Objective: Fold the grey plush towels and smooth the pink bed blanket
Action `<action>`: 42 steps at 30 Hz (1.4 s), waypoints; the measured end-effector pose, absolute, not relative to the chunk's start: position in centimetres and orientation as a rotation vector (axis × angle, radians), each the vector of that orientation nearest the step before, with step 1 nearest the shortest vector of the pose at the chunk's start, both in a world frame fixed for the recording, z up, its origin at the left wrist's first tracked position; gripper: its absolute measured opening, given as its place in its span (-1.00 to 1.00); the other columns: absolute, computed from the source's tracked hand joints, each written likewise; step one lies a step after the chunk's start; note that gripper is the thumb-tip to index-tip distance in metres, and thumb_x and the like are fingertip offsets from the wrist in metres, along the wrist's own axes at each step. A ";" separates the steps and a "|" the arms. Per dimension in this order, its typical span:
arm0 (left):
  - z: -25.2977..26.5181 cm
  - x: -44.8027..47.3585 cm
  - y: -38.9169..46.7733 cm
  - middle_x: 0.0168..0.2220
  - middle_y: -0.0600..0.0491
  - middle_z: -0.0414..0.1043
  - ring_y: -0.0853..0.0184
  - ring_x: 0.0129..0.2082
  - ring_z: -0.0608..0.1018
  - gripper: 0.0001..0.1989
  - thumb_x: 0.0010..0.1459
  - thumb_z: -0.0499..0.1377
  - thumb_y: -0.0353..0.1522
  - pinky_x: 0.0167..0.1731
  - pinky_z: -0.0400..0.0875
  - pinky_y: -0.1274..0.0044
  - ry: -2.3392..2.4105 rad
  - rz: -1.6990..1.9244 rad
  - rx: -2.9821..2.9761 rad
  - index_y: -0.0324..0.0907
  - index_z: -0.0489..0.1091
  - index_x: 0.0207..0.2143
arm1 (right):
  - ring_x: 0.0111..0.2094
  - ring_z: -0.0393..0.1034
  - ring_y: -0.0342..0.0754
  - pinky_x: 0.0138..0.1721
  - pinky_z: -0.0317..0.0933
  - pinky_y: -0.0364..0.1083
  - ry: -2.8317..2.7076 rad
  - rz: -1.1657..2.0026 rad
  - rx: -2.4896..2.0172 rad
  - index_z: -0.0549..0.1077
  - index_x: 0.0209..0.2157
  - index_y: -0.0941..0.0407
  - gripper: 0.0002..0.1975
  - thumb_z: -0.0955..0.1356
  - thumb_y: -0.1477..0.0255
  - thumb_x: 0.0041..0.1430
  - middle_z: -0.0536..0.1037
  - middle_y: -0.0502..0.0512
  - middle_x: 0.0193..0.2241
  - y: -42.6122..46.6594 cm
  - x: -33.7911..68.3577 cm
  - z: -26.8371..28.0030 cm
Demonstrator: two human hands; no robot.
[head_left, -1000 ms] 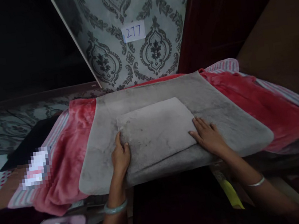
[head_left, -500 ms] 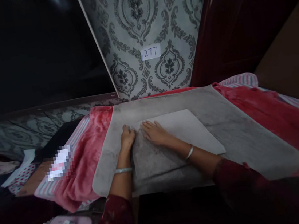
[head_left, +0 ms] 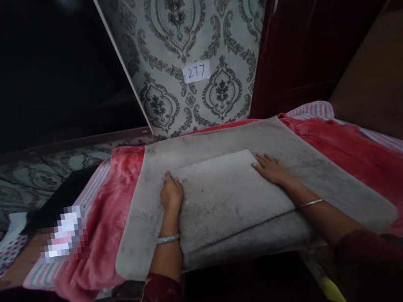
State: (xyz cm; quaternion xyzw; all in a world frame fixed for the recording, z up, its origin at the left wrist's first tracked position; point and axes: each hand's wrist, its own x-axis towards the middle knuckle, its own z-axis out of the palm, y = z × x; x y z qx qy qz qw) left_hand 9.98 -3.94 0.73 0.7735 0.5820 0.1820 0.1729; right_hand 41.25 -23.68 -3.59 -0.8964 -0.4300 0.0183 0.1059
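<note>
Likely steadying the folded cloth [head_left: 225, 192]: your left hand [head_left: 172, 193] at nine o'clock, grip unclear; right hand [head_left: 272, 169] open at two.

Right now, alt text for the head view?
Left hand and right hand at opposite side edges of a light gray cloth, which lies on a larger gray mat. Red blanket shows on both sides; behind, a paper reading 277 is on a patterned wall.

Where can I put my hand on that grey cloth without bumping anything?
Try the bare right stretch of the soft grey cloth, between the right hand and fuzzy red blanket, or the far strip beyond the flat pale grey fabric piece. It's crowded around that piece and the left hand.
</note>
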 end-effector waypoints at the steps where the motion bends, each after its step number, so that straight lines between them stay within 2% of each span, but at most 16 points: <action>1: 0.7 10.0 -3.9 0.13 -0.32 0.50 -0.04 0.11 0.58 -0.42 0.38 -0.03 -0.28 0.07 0.42 0.22 1.651 0.524 2.193 -0.25 0.13 0.40 | 0.42 0.02 0.20 0.35 -0.01 0.27 -1.249 0.056 -2.637 0.20 0.41 0.17 -0.39 0.08 0.22 0.46 0.18 0.25 0.41 -24.7 41.8 -3.8; 5: 0.5 10.0 -4.0 0.16 -0.32 0.49 -0.03 0.13 0.57 -0.43 0.38 -0.02 -0.29 0.10 0.42 0.23 1.647 0.558 2.184 -0.28 0.16 0.39 | 0.30 0.24 0.18 0.29 0.13 0.12 -1.176 -0.073 -2.527 0.28 0.34 0.31 -0.39 0.14 0.29 0.39 0.39 0.36 0.28 -27.3 41.2 -4.8; 8: 0.5 9.8 -3.8 0.14 -0.34 0.50 -0.03 0.14 0.56 -0.42 0.38 0.00 -0.28 0.12 0.41 0.22 1.641 0.593 2.156 -0.31 0.17 0.38 | 0.13 0.40 0.20 0.18 0.25 0.12 -1.095 -0.173 -2.461 0.36 0.29 0.27 -0.41 0.15 0.29 0.37 0.52 0.37 0.10 -28.6 40.0 -4.9; 11: 0.4 9.2 -3.3 0.14 -0.31 0.50 0.00 0.17 0.54 -0.42 0.35 0.08 -0.26 0.15 0.40 0.24 1.589 0.662 2.068 -0.30 0.21 0.35 | 0.05 0.43 0.22 0.11 0.30 0.13 -1.057 -0.177 -2.467 0.41 0.25 0.27 -0.43 0.17 0.30 0.34 0.55 0.38 0.01 -29.0 39.5 -4.3; 16: -0.2 8.2 -3.5 0.15 -0.26 0.48 0.13 0.12 0.57 -0.22 0.22 0.22 -0.36 0.08 0.46 0.37 1.344 0.780 1.754 -0.28 0.04 0.43 | 0.19 0.34 0.21 0.23 0.21 0.13 -1.313 -0.128 -2.348 0.36 0.29 0.27 -0.40 0.27 0.34 0.26 0.46 0.39 0.18 -24.9 38.9 -1.7; 20: 0.5 7.9 -5.1 0.21 -0.14 0.42 0.27 0.11 0.54 -0.12 0.16 0.17 -0.45 0.14 0.40 0.43 1.151 0.943 1.779 -0.18 -0.11 0.48 | 0.35 0.17 0.18 0.34 0.06 0.18 -1.720 0.022 -2.056 0.18 0.41 0.17 -0.20 0.39 0.34 0.16 0.28 0.33 0.35 -18.0 36.1 1.6; 23: 2.0 7.8 -6.9 0.22 -0.11 0.41 0.27 0.05 0.54 -0.09 0.15 0.14 -0.43 0.16 0.37 0.39 1.029 1.025 1.983 -0.16 -0.18 0.50 | 0.42 0.03 0.16 0.38 -0.03 0.16 -1.925 0.169 -1.816 0.05 0.46 0.16 -0.01 0.47 0.30 0.07 0.13 0.35 0.42 -13.4 33.5 4.7; 26: 3.2 7.7 -8.8 0.24 -0.12 0.40 0.22 0.16 0.49 -0.14 0.18 0.11 -0.41 0.20 0.34 0.37 0.891 1.071 2.173 -0.17 -0.14 0.49 | 0.44 -0.05 0.15 0.39 -0.08 0.13 -2.027 0.283 -1.587 0.04 0.46 0.17 0.09 0.53 0.26 -0.03 0.06 0.33 0.45 -10.6 32.1 7.7; 27: 3.5 7.7 -9.4 0.25 -0.12 0.39 0.20 0.20 0.47 -0.17 0.19 0.10 -0.40 0.21 0.33 0.36 0.858 1.079 2.228 -0.17 -0.11 0.48 | 0.43 -0.02 0.15 0.38 -0.06 0.12 -2.051 0.335 -1.527 0.11 0.44 0.16 0.07 0.54 0.25 -0.07 0.11 0.32 0.43 -10.1 31.9 8.5; 29: 3.8 7.7 -10.2 0.27 -0.13 0.38 0.17 0.23 0.45 -0.22 0.21 0.08 -0.39 0.23 0.33 0.35 0.818 1.081 2.315 -0.17 -0.04 0.47 | 0.33 0.19 0.17 0.31 0.09 0.10 -2.094 0.521 -1.446 0.34 0.30 0.17 -0.10 0.54 0.24 -0.10 0.35 0.28 0.31 -9.7 31.7 9.6; 31: 3.8 7.6 -10.6 0.28 -0.13 0.36 0.16 0.25 0.44 -0.24 0.22 0.08 -0.39 0.23 0.33 0.34 0.804 1.078 2.344 -0.16 -0.01 0.46 | 0.08 0.43 0.15 0.13 0.29 0.06 -2.092 0.750 -1.404 0.53 0.04 0.19 -0.36 0.52 0.22 -0.10 0.59 0.18 0.02 -10.2 31.6 10.1; 33: 3.5 7.3 -10.7 0.29 -0.13 0.36 0.16 0.26 0.43 -0.22 0.23 0.10 -0.37 0.24 0.32 0.32 0.801 1.068 2.303 -0.15 -0.05 0.47 | -0.15 0.49 0.08 -0.05 0.36 -0.01 -2.007 0.855 -1.388 0.56 -0.18 0.19 -0.56 0.50 0.23 -0.09 0.61 0.06 -0.24 -11.2 31.6 10.2; 34: 3.3 6.9 -10.6 0.30 -0.14 0.35 0.15 0.26 0.43 -0.20 0.23 0.12 -0.34 0.24 0.32 0.31 0.796 1.052 2.265 -0.15 -0.06 0.48 | -0.21 0.47 0.04 -0.11 0.36 -0.04 -1.956 0.845 -1.386 0.55 -0.24 0.18 -0.62 0.48 0.24 -0.09 0.59 0.03 -0.30 -11.8 31.5 10.2; 38: 1.7 4.4 -10.4 0.28 -0.16 0.38 0.10 0.21 0.49 -0.13 0.17 0.24 -0.20 0.20 0.37 0.27 0.708 0.923 2.029 -0.16 0.00 0.46 | -0.24 0.43 -0.01 -0.16 0.30 -0.10 -1.922 0.703 -1.392 0.51 -0.29 0.16 -0.71 0.45 0.30 -0.05 0.54 -0.02 -0.35 -13.6 31.4 10.6; 42: 0.0 2.8 -10.5 0.18 -0.12 0.51 0.11 0.18 0.52 -0.39 0.14 0.23 -0.24 0.20 0.39 0.28 0.661 0.916 1.874 -0.18 0.37 0.25 | -0.15 0.45 0.04 -0.07 0.30 -0.09 -2.135 0.796 -1.366 0.56 -0.18 0.15 -0.58 0.51 0.25 -0.09 0.60 0.00 -0.25 -12.8 31.1 11.0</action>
